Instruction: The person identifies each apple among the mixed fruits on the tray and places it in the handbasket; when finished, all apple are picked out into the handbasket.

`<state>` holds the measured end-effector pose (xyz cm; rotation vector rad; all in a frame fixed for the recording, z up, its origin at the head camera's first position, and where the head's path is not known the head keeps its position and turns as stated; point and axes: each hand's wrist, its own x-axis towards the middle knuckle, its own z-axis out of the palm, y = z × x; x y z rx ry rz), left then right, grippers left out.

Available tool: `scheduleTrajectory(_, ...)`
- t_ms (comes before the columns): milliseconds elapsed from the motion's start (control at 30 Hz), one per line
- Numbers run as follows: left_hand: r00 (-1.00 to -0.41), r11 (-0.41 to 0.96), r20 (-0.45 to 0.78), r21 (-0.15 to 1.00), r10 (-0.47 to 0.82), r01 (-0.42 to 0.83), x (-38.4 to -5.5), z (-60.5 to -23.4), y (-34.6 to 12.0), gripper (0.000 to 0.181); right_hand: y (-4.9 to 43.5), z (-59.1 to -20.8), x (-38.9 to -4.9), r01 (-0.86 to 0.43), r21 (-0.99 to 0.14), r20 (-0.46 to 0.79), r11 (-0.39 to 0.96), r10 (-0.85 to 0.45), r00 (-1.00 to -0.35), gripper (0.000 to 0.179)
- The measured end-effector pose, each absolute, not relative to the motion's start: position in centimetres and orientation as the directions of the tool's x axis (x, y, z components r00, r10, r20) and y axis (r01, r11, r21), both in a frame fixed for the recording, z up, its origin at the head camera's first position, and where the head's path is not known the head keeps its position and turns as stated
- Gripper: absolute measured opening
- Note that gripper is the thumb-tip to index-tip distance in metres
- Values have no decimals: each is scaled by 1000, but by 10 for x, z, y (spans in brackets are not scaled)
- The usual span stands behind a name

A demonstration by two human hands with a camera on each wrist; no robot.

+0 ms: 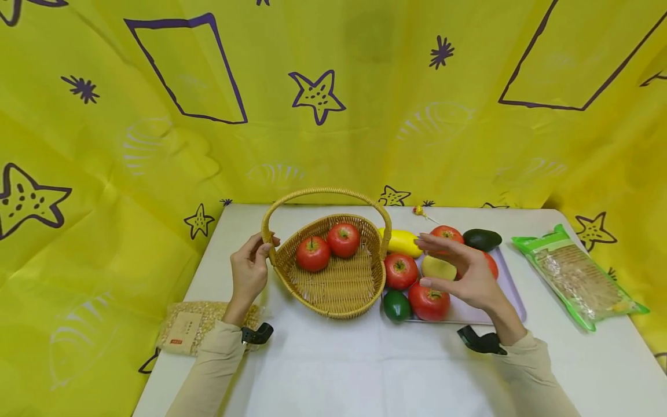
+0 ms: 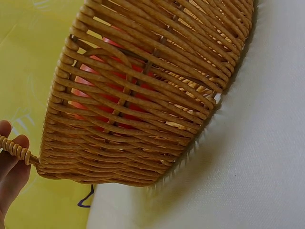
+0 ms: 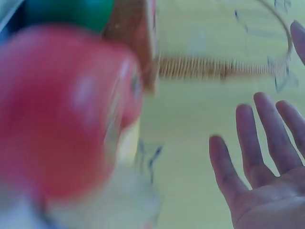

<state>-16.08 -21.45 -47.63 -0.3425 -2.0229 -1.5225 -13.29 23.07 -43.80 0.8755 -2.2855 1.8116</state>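
My left hand (image 1: 249, 275) grips the lower left end of the handle on a wicker basket (image 1: 333, 298); the left wrist view shows fingers (image 2: 16, 155) around that wrapped handle. Two tomatoes (image 1: 313, 253) lie in the back part of the basket. To its right, my right hand (image 1: 471, 278) hovers over the lilac tray (image 1: 513, 292), fingers spread apart from the thumb, holding nothing. Beneath and around it are several tomatoes (image 1: 429, 301), a pale yellow-green round fruit (image 1: 439, 267), a yellow fruit (image 1: 403, 242) and a dark green avocado (image 1: 482, 238). A blurred tomato (image 3: 62, 114) fills the right wrist view's left side.
A smooth green fruit (image 1: 397, 306) sits at the tray's front left corner. Behind the tray lies a small wrapped lollipop (image 1: 419, 211). A green-edged food packet (image 1: 581, 278) lies at the right, a bag of yellow grains (image 1: 179, 327) at the left. Yellow patterned cloth surrounds the table.
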Motion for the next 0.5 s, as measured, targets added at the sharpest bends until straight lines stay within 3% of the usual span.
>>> scheduleTrajectory(233,-783,353,606,769,-140,533,-156,-465,-206,17,294,-460,-126,-442,-880,414,176,-174,-894,81)
scheduleTrajectory(500,-765,355,628,753,-139,554,-145,-446,-199,15,332,-486,-129,-369,-920,359,132,-94,-929,76)
